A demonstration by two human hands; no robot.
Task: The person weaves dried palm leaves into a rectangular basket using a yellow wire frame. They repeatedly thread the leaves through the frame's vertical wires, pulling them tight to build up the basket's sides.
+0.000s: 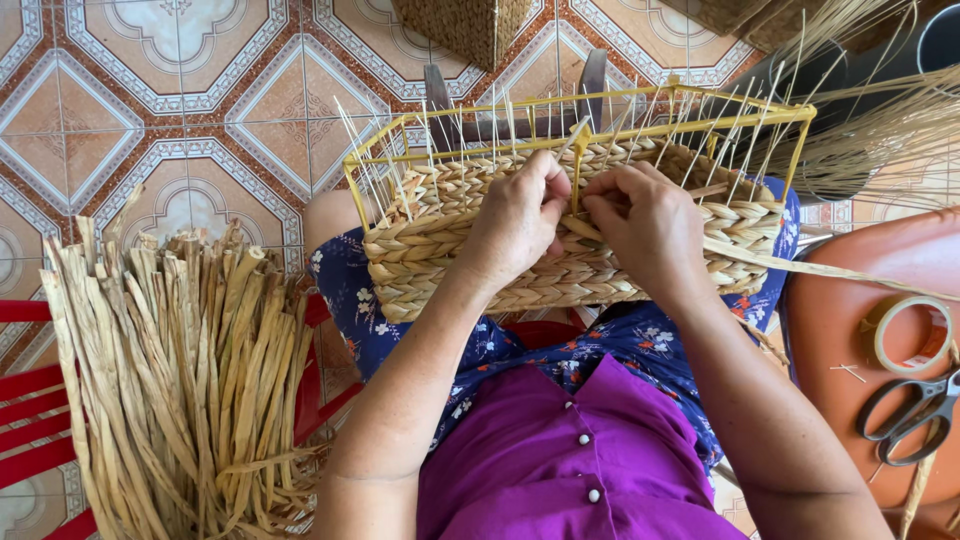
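Left hand (520, 225) and right hand (645, 225) both pinching straw strand (800, 265) at top edge of woven basket (430, 265); yellow wire frame (640, 100) just above; dried straw bundle (180, 370) well apart.

You've got 2 hands: left hand (515, 225), right hand (650, 225). 1 half-woven basket (440, 255) w/ 1 yellow wire frame (690, 112). 1 bundle of dried fibre strips (185, 380). 1 tape roll (912, 335), 1 pr scissors (912, 415). Thin upright stakes: too many to count.
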